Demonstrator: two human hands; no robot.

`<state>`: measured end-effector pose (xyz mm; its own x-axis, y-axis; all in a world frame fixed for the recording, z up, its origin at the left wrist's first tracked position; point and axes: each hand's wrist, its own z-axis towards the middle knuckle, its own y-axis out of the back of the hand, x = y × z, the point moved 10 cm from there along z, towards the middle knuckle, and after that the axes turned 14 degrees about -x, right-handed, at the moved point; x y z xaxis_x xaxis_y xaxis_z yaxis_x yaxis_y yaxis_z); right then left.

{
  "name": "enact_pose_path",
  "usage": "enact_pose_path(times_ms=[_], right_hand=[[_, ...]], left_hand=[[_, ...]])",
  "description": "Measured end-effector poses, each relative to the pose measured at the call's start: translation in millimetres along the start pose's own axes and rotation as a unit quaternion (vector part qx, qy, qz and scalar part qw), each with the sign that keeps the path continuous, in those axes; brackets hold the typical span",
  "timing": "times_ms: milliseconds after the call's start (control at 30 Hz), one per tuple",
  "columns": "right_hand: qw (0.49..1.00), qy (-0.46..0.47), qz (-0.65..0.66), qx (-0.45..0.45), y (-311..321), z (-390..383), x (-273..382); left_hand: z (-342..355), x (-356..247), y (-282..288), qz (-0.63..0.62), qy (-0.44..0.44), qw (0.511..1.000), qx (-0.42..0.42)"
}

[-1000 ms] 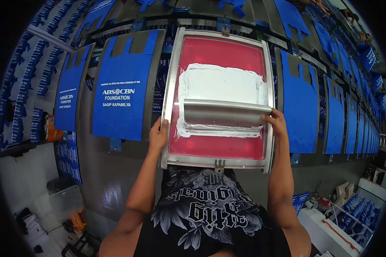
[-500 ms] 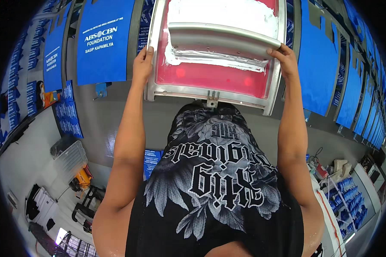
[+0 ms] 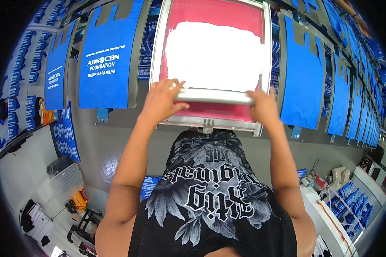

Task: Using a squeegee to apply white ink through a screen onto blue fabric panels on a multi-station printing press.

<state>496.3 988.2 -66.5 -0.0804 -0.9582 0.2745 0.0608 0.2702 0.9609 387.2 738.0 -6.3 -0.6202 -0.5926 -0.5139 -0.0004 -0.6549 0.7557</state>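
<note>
An aluminium screen-printing frame (image 3: 266, 51) with red mesh (image 3: 223, 112) lies in front of me, a broad white layer of ink (image 3: 212, 53) covering much of it. A long metal squeegee (image 3: 216, 96) lies crosswise near the frame's near end, below the white area. My left hand (image 3: 163, 100) is closed on the squeegee's left end, thumb on its near side. My right hand (image 3: 263, 107) grips its right end, fingers curled over it.
Boards carrying blue cut bag pieces (image 3: 103, 81) (image 3: 302, 81) line both sides. Another person's arm (image 3: 359, 23) shows at top right. Printed pieces (image 3: 64, 135) hang lower left. A clear plastic bin (image 3: 66, 186) and a white counter (image 3: 326, 214) stand below.
My left hand has moved from the frame's left side onto the squeegee. The squeegee has come toward me along the screen, and the white layer behind it looks fuller.
</note>
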Motion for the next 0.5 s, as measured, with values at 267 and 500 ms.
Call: enact_pose_path(times_ms=[267, 500], right_hand=[[0.987, 0.071, -0.036, -0.137, 28, 132, -28], [0.997, 0.063, -0.018, -0.051, -25, 67, -20]], left_hand=[[109, 41, -56, 0.131, -0.053, 0.989, 0.035], [27, 36, -68, 0.109, -0.042, 0.991, 0.061]])
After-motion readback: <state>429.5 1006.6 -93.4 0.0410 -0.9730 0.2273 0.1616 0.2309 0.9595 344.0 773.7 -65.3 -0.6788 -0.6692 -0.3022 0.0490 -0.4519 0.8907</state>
